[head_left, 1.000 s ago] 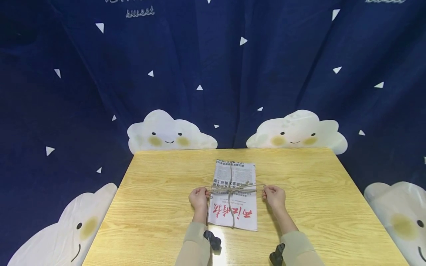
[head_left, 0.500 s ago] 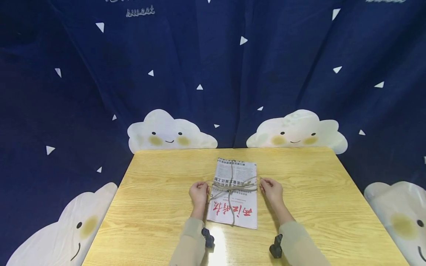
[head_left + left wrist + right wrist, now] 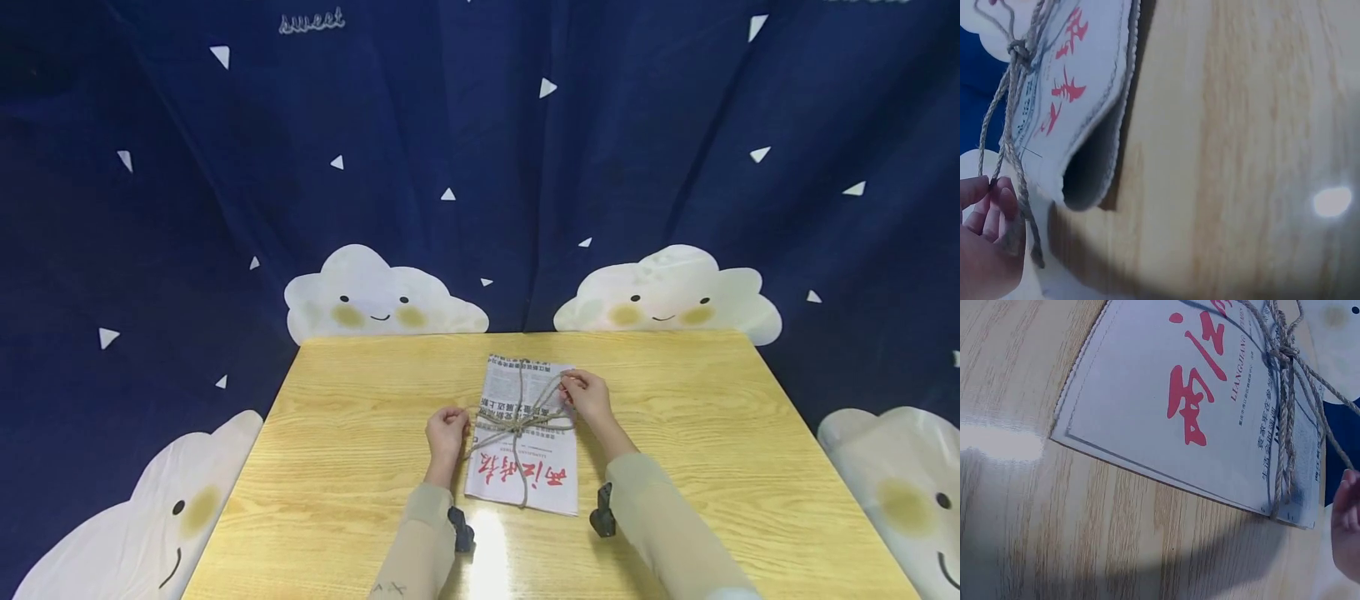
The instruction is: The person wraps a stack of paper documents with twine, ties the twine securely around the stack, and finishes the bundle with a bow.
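Note:
A folded newspaper (image 3: pixel 543 493) with red characters lies on the table, crossed by brown twine (image 3: pixel 522 475) with a knot (image 3: pixel 517 429) near its middle. At the paper's left edge, my left hand (image 3: pixel 446 437) pinches a strand of twine between thumb and fingertips. In the left wrist view a loose twine end (image 3: pixel 1032 234) hangs beside that hand (image 3: pixel 988 250). Over the paper's upper right part, my right hand (image 3: pixel 589 398) pinches another strand running up from the knot. The right wrist view shows only part of the right hand (image 3: pixel 1347 528), with the strand taut to its fingertips.
The wooden table (image 3: pixel 360 375) surrounds the newspaper on all sides. Behind it hangs a dark blue curtain (image 3: pixel 420 125) printed with white clouds and triangles. Small black devices (image 3: pixel 603 510) sit at both wrists.
My right hand has moved from beside the paper's right edge up and leftward over it, bringing its strand along. The left hand has shifted slightly upward, and a loose end now slants down-left.

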Demonstrator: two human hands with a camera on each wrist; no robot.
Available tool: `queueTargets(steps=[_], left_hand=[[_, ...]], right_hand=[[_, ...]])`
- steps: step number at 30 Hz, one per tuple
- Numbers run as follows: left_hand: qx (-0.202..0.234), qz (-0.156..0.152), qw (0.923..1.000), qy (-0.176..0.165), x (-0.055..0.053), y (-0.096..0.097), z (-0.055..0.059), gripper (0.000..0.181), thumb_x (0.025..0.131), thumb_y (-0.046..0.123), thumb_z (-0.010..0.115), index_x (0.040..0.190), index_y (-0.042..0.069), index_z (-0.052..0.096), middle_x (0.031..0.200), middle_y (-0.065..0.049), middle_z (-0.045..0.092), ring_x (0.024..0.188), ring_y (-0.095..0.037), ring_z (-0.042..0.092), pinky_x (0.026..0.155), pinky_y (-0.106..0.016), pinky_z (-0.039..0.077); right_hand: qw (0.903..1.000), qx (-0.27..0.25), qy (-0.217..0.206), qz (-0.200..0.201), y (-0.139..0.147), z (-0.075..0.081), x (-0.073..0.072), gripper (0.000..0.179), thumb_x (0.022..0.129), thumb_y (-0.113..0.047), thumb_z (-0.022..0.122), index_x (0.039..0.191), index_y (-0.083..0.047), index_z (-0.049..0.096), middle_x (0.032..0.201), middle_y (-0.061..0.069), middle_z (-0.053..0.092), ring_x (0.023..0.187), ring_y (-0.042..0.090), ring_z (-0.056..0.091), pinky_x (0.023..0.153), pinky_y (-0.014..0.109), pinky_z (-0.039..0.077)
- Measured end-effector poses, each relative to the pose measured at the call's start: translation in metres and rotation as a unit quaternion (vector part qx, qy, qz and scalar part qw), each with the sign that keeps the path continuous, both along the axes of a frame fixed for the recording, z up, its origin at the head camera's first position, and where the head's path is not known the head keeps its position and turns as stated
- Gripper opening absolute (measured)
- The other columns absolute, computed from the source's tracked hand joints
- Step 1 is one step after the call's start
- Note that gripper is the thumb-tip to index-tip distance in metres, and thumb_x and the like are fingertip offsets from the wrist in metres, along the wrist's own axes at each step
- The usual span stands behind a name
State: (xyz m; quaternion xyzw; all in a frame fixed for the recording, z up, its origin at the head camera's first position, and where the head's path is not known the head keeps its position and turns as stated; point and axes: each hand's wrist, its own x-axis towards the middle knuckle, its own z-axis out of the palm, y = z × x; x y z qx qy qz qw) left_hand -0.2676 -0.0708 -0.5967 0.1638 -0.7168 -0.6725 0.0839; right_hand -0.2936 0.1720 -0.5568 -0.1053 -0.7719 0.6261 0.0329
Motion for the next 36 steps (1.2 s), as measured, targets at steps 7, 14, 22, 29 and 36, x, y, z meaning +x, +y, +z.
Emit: queueTargets(steps=[7,14,22,29,36], left_hand=[[-0.037,-0.015,0.9991,-0.014,0.002,-0.001,-0.002,0.010,0.078,-0.003,0.062,0.084,-0.011,0.061,0.070,-0.017,0.064,0.055,-0.013,0.057,0.051,-0.018,0.048],[-0.086,-0.101,0.9912,-0.001,0.003,-0.005,-0.005,0.016,0.077,0.001,0.066,0.090,-0.009,0.065,0.077,-0.015,0.065,0.065,-0.009,0.057,0.059,-0.021,0.050],[-0.051,-0.194,0.9795,0.012,0.001,-0.016,-0.003,0.021,0.086,0.006,0.061,0.094,-0.013,0.064,0.080,-0.023,0.065,0.068,-0.019,0.062,0.062,-0.028,0.054],[0.018,-0.138,0.9901,-0.017,0.002,-0.016,-0.012,0.018,0.090,0.000,0.052,0.093,-0.017,0.057,0.064,-0.016,0.062,0.049,-0.009,0.055,0.042,-0.016,0.044],[0.053,-0.091,0.9943,-0.019,0.005,-0.013,-0.013,0.019,0.088,-0.002,0.054,0.094,-0.019,0.057,0.060,-0.014,0.061,0.045,-0.008,0.053,0.038,-0.014,0.042]], right_hand=[[0.9943,0.104,0.002,0.021,-0.007,-0.006,-0.002,0.022,0.089,-0.004,0.053,0.105,0.009,0.062,0.088,0.019,0.059,0.067,0.023,0.059,0.058,0.027,0.052],[0.9954,0.079,-0.048,0.024,-0.008,-0.011,-0.001,0.027,0.092,-0.005,0.047,0.112,0.010,0.057,0.085,0.020,0.061,0.068,0.022,0.061,0.057,0.025,0.051],[0.9973,0.049,-0.054,0.003,0.002,-0.018,-0.001,0.023,0.091,-0.006,0.053,0.103,0.014,0.058,0.078,0.021,0.064,0.059,0.016,0.060,0.056,0.027,0.054],[0.9968,0.060,-0.052,-0.012,0.008,-0.021,0.000,0.021,0.089,-0.004,0.054,0.091,0.015,0.060,0.068,0.016,0.064,0.052,0.012,0.059,0.051,0.024,0.053],[0.9965,0.061,-0.056,-0.014,0.007,-0.021,0.000,0.022,0.088,-0.006,0.056,0.092,0.015,0.061,0.069,0.016,0.065,0.054,0.014,0.060,0.052,0.024,0.053]])
